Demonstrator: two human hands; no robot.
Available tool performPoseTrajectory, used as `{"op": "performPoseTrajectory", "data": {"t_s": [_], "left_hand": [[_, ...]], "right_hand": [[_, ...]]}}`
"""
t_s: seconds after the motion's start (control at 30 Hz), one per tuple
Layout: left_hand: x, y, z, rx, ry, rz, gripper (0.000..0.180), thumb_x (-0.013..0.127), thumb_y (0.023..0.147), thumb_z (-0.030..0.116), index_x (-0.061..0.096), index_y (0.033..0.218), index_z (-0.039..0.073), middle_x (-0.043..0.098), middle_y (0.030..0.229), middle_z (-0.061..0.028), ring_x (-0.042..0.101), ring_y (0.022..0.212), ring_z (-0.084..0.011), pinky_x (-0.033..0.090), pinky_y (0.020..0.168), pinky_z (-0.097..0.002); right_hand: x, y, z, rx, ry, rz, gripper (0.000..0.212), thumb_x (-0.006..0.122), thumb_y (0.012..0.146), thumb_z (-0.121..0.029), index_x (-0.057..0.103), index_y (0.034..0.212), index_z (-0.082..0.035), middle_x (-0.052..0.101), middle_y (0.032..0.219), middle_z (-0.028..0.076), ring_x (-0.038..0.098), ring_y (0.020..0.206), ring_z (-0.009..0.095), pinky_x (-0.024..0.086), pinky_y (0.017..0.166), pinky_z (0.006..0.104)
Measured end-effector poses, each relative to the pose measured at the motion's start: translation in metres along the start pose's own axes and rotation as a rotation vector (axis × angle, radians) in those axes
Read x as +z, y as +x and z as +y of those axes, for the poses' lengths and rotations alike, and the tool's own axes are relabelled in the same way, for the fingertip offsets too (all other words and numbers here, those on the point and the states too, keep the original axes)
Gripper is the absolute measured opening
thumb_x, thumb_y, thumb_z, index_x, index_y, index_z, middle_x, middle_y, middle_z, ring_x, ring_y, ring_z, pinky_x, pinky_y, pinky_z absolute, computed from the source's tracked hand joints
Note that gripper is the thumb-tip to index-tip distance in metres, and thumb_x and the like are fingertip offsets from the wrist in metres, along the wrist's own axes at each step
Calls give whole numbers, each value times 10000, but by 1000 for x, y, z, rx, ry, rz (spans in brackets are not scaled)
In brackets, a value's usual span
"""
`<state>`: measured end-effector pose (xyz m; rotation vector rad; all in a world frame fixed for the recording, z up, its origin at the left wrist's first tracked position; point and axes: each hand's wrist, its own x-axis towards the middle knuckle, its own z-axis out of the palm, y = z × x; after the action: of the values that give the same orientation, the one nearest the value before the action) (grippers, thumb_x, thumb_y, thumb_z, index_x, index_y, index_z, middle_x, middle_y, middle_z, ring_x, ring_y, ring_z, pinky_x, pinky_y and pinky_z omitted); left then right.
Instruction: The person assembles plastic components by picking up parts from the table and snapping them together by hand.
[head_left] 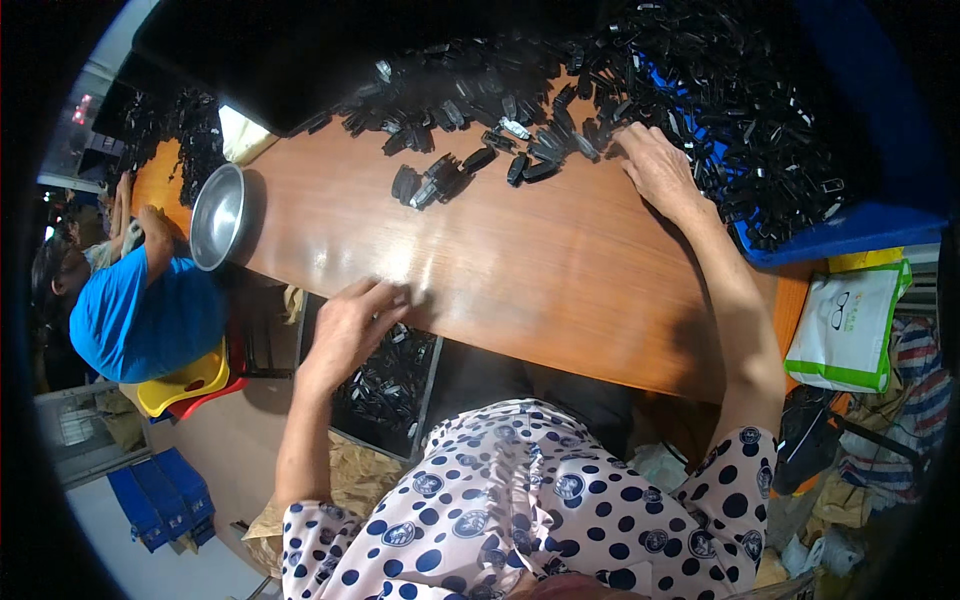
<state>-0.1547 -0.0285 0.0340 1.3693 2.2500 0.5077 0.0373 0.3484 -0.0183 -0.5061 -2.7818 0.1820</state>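
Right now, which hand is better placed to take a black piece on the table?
Probably the right hand, beside the black pieces; the left hand is at the table's near edge.

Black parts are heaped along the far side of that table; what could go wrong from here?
The right hand is at the edge of the small black parts, so pulling some out might make others slide.

The left hand is at the near edge of the table, by an open box of similar parts; pieces swept over might miss it.

The metal bowl sits near the edge, close to the co-worker's blue shirt; a bump could tip it off.
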Motion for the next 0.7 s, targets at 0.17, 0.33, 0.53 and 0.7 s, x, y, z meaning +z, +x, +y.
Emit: {"op": "performPoseTrajectory", "data": {"t_s": [0.17,0.33,0.53,0.7], "left_hand": [[38,105,49,360,-30,206,232,555,915,131,577,1144,93,546,1058,-149,600,843,-347,489,723,-400],[64,181,52,355,305,239,366,674,824,196,558,1157,99,538,1058,-190,601,944,-385,511,782,-459],[66,183,29,275,169,152,301,666,814,131,540,1078,62,593,934,-199,612,894,-412,495,751,-480],[69,134,43,133,-358,130,394,595,890,85,431,1244,33,633,1019,-154,621,871,-225,503,759,-346]], "right_hand": [[7,10,4,-47,-87,-144,210,523,819,25,557,1023,-14,546,1003,117,556,948,306,508,807,405],[13,10,20,-80,-76,-98,194,615,796,-42,557,981,-25,553,964,119,549,910,313,495,766,404],[2,-3,16,-70,36,-51,141,631,796,-57,546,906,-31,561,932,129,556,893,316,473,724,410],[-3,-46,-36,178,594,-90,141,553,909,-142,510,959,-17,582,772,116,587,677,232,469,627,343]]}}
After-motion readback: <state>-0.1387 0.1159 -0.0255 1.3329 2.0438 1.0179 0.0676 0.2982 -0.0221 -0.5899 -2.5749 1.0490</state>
